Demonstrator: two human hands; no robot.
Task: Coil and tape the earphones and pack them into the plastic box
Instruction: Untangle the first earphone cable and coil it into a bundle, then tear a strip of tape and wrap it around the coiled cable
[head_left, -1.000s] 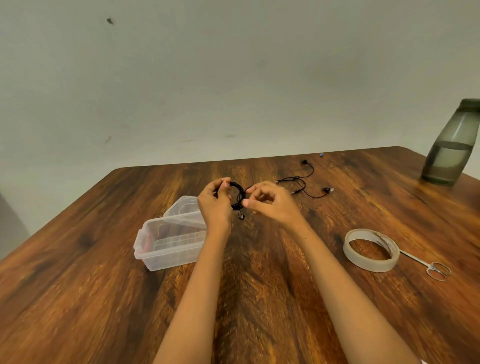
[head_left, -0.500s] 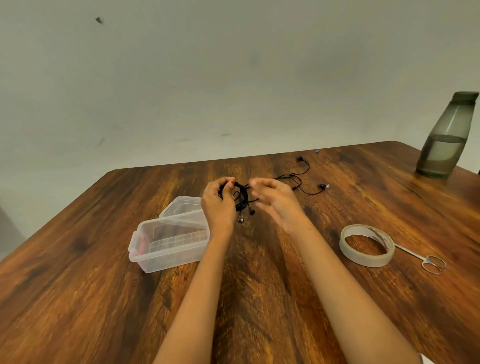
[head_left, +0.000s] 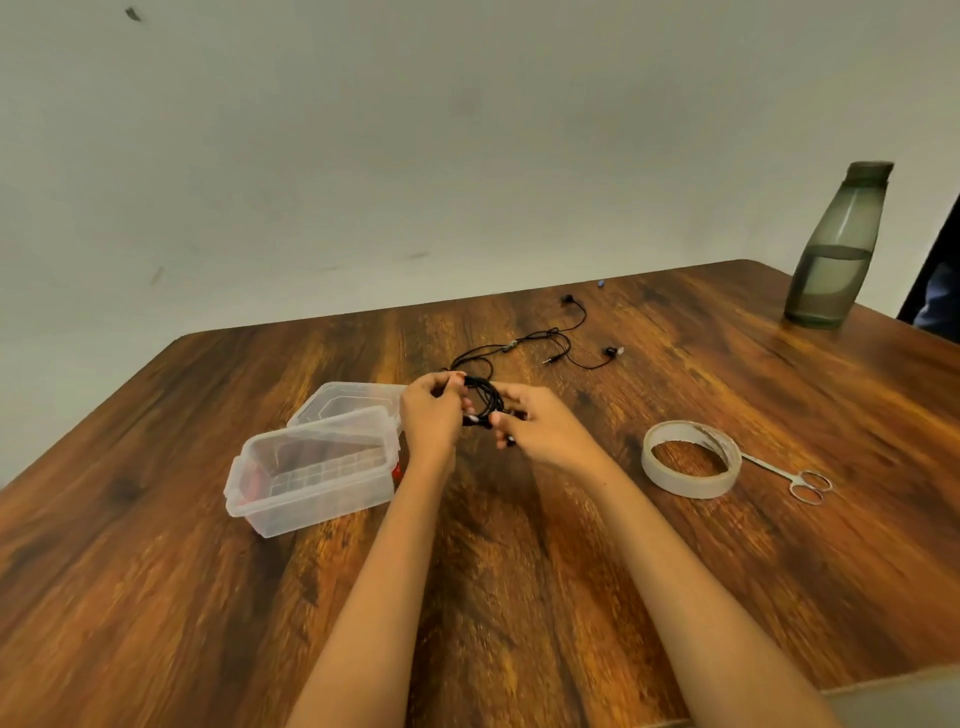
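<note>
A black earphone coil (head_left: 484, 402) hangs between both hands above the middle of the wooden table (head_left: 519, 571). My left hand (head_left: 431, 415) grips the coil's left side with curled fingers. My right hand (head_left: 540, 428) pinches its lower right side. A second pair of black earphones (head_left: 558, 343) lies loose and uncoiled on the table behind my hands. The clear plastic box (head_left: 311, 470) stands open to the left of my left hand, its lid (head_left: 345, 402) lying behind it. A roll of tape (head_left: 691, 465) lies to the right.
Small metal scissors (head_left: 795, 478) lie just right of the tape roll. A grey-green bottle (head_left: 836, 249) stands at the table's far right corner. A tiny blue bit (head_left: 601, 283) sits near the far edge. A white wall runs behind the table.
My right hand has closed in on the coil and now pinches its lower side. The dangling earbuds are tucked closer to the hands. The coil stays in my left hand.
</note>
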